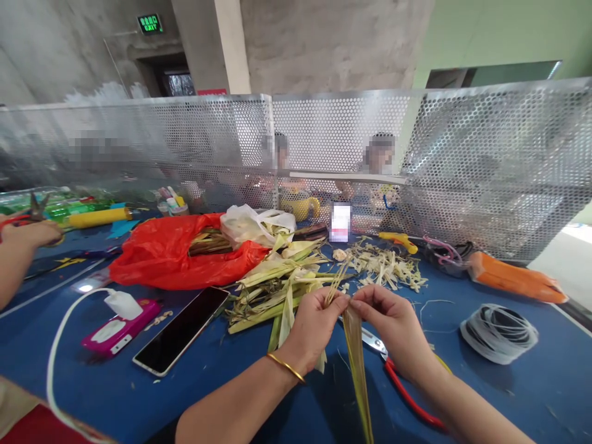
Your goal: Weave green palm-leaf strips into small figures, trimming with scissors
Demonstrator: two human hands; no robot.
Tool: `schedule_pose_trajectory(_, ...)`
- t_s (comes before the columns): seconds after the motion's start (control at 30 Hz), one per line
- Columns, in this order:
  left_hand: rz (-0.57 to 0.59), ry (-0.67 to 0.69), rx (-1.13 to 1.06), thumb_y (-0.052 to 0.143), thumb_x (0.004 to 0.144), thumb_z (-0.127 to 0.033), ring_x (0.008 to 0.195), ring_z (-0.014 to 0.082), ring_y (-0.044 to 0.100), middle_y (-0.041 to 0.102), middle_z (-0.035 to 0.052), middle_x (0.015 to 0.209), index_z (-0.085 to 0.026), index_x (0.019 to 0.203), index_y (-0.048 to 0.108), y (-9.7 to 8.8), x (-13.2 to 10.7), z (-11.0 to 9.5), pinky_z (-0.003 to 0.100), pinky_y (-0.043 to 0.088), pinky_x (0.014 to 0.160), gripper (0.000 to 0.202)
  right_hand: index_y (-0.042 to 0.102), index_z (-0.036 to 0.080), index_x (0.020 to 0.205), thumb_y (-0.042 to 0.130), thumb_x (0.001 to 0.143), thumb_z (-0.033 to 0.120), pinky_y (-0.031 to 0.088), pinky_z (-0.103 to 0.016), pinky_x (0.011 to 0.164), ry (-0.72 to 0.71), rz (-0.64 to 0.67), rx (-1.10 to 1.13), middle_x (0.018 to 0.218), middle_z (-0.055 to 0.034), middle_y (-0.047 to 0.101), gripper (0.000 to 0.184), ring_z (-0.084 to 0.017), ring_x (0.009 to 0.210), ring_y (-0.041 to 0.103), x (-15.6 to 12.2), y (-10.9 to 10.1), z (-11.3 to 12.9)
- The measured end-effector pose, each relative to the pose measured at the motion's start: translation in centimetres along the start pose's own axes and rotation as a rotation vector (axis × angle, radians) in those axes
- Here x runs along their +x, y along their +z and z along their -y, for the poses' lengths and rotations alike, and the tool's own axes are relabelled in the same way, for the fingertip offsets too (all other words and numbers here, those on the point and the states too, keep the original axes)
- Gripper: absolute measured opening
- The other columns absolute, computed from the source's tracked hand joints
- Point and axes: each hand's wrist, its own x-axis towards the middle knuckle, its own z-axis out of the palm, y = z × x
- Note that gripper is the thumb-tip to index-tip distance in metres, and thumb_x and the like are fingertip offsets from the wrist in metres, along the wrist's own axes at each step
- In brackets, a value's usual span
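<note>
My left hand (314,324), with a gold bangle at its wrist, pinches a dried husk leaf (357,370) near its gathered top. Thin strands stick up from that hand. Thumb and finger of my right hand (391,324) close on the same top, touching the left fingertips. The leaf hangs down between both forearms, brownish and long. Under the right hand lies a cutting tool with red handles (407,394), its metal part partly covered. Just beyond my hands is a heap of pale green and yellow husk leaves (263,296).
Husk scraps (388,265) lie beyond my right hand, a wire coil (499,333) and orange packet (515,277) farther right. A phone (182,330), pink power strip (123,327) and red bag (157,259) lie left. Another person's hand (34,237) holds pliers. A perforated screen (342,129) stands behind.
</note>
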Motion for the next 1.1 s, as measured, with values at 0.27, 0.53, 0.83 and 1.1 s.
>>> schedule_pose_trajectory(0.27, -0.027, 0.065, 0.015, 0.063, 0.075, -0.038, 0.055, 0.0088, 0.034, 0.045, -0.0031, 0.058, -0.015, 0.063, 0.058, 0.3, 0.0, 0.3, 0.022, 0.028, 0.052, 0.026, 0.052, 0.019, 0.069, 0.055, 0.083, 0.035, 0.035, -0.024, 0.054, -0.121, 0.036, -0.113, 0.062, 0.0031, 0.046, 0.022, -0.012, 0.06, 0.041, 0.0, 0.3, -0.6)
schedule_pose_trajectory(0.53, -0.015, -0.036, -0.146, 0.069, 0.068, -0.044, 0.048, 0.0065, 0.027, 0.04, -0.006, 0.052, -0.016, 0.059, 0.055, 0.4, 0.3, 0.8, 0.022, 0.021, 0.048, 0.033, 0.051, 0.019, 0.075, 0.049, 0.089, 0.032, 0.037, -0.024, 0.059, -0.252, 0.0, -0.27, 0.068, 0.0018, 0.05, 0.019, -0.013, 0.064, 0.045, -0.4, 0.5, -1.4)
schedule_pose_trajectory(0.83, -0.117, 0.018, -0.087, 0.065, 0.072, -0.034, 0.055, 0.0098, 0.04, 0.048, -0.0028, 0.056, -0.015, 0.062, 0.058, 0.4, 0.5, 0.7, 0.022, 0.031, 0.054, 0.022, 0.056, 0.019, 0.076, 0.066, 0.073, 0.053, 0.039, -0.025, 0.056, 0.012, 0.027, 0.005, 0.065, 0.0024, 0.053, 0.036, -0.013, 0.06, 0.048, 0.2, 0.9, -1.6)
schedule_pose_trajectory(1.1, -0.308, 0.011, -0.271, 0.066, 0.074, -0.035, 0.042, 0.0041, 0.025, 0.038, -0.0072, 0.05, -0.016, 0.065, 0.055, -0.1, 0.6, -0.1, 0.019, 0.022, 0.043, 0.024, 0.064, 0.016, 0.081, 0.066, 0.072, 0.059, 0.046, -0.027, 0.059, 0.352, 0.41, 0.136, 0.065, -0.0008, 0.061, 0.044, -0.015, 0.057, 0.058, -0.1, 1.1, -1.6)
